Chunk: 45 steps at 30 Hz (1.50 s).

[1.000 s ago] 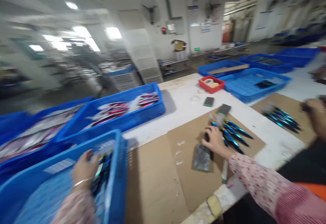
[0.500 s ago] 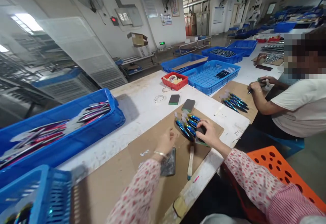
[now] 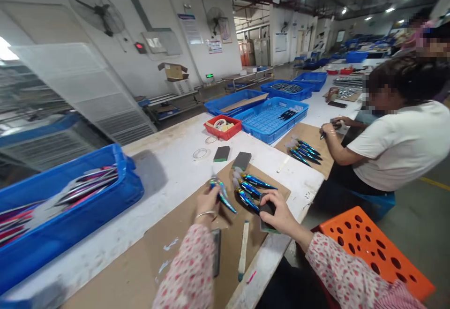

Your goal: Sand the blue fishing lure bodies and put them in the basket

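Observation:
My left hand (image 3: 206,202) is closed on a shiny blue fishing lure (image 3: 225,196) with a pale clear end, held above the cardboard sheet (image 3: 190,227). Just to its right lie several more blue lures (image 3: 250,188), side by side. Beside them, my right hand (image 3: 280,213) grips a dark sanding block (image 3: 267,207) with a green underside, low over the cardboard's right edge. A flat dark slab (image 3: 216,255) is partly covered by my left forearm. Nearer the table edge rests a wooden stick (image 3: 243,252) with a dark tip.
Two grey-green blocks (image 3: 221,153) and a tape ring (image 3: 200,154) lie ahead. Behind are a red tray (image 3: 228,133) and a blue basket (image 3: 260,131). A blue bin (image 3: 105,201) stands left, an orange stool (image 3: 351,234) right. A co-worker (image 3: 397,135) sits at the right.
My left hand has taken up one blue lure from beside the group and holds it. My right hand still grips the sanding block. The view has turned slightly right.

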Motion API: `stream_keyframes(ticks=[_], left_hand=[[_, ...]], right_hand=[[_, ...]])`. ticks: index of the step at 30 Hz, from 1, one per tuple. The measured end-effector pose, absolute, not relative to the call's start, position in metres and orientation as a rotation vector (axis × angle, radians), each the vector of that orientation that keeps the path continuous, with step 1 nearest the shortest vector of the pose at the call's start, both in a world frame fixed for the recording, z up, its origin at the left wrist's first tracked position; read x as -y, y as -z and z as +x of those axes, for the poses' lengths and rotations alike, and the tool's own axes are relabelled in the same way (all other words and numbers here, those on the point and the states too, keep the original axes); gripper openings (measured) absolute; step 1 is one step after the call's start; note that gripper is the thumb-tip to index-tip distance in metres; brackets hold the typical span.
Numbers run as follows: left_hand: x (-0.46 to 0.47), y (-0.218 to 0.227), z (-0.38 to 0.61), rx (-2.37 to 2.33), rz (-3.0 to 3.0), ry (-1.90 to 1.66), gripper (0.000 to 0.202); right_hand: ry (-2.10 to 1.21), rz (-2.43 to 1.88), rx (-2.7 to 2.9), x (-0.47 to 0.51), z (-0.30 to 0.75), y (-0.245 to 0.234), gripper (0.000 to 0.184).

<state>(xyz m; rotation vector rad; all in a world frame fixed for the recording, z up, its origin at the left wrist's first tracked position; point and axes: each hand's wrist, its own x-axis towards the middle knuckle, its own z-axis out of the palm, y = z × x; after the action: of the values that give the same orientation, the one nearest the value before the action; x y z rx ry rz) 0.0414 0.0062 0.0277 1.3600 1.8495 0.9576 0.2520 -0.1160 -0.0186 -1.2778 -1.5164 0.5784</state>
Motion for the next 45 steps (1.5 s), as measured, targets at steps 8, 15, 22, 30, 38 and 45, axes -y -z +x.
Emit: stream_keyframes(ticks=[8,15,22,30,38,45], left_hand=[[0.134,-0.067,-0.024,-1.379,0.784,-1.361,0.031],[0.251,-0.011,-0.034,-1.961,1.346,-0.799,0.044],[0.251,-0.004,-0.013,-2.259,1.700,-0.215,0.044],[0.230,-0.003,0.000,-2.179,1.694,-0.011,0.033],[0.231,0.003,0.001,-2.110,1.679,-0.033,0.038],[0.232,0.001,0.002,-2.126,1.714,-0.051,0.033]], right_hand=[[-0.680,-1.181,1.633,0.110,0.209,-0.006,0.020],[-0.754,-1.042,1.857,0.098,0.158,-0.014,0.017],[-0.645,-1.119,2.063,0.084,0.116,-0.007,0.019],[-0.477,-1.373,2.293,0.075,0.113,0.001,0.019],[-0.492,-1.357,2.355,0.103,0.111,0.000,0.020],[-0.303,-1.475,2.380,0.097,0.106,-0.004,0.021]])
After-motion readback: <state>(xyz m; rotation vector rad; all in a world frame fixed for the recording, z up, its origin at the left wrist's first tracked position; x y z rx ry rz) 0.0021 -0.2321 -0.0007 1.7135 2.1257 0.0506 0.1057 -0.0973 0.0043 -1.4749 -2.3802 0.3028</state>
